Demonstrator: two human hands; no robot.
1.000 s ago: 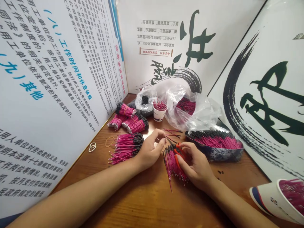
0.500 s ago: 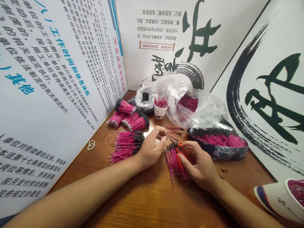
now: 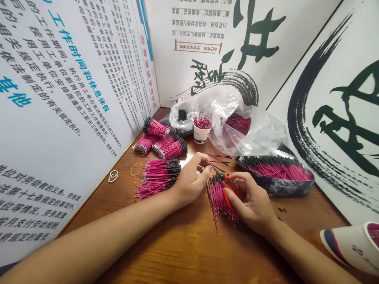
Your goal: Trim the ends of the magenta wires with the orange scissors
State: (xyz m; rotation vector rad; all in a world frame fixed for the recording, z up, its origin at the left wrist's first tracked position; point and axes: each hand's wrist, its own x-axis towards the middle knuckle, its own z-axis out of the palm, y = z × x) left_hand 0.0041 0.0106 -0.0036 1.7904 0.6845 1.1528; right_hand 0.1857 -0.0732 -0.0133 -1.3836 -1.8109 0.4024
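Orange-handled pliers [image 3: 227, 184] are gripped in my right hand [image 3: 250, 201], their dark tips reaching left to the fingertips of my left hand [image 3: 192, 179]. The left fingers are pinched together at those tips; what they hold is too small to make out. Beneath the pliers lies a loose pile of magenta wires with black ends [image 3: 218, 201]. Left of my left hand is another spread of magenta wires [image 3: 155, 177], its black ends turned toward that hand. A few single wires [image 3: 219, 158] lie just beyond my fingers.
Tied wire bundles [image 3: 170, 146] sit at the back left, beside a paper cup of wires [image 3: 201, 136]. Clear plastic bags [image 3: 260, 136] stand behind, and a dark patterned tray [image 3: 287, 188] of wires at right. Another cup [image 3: 346, 244] lies near right. Rubber bands [image 3: 113, 176] are at left.
The camera view has shifted slightly, so the table items appear a little higher. Both hands keep nearly the same pose, the pliers' tips still at my left fingertips.
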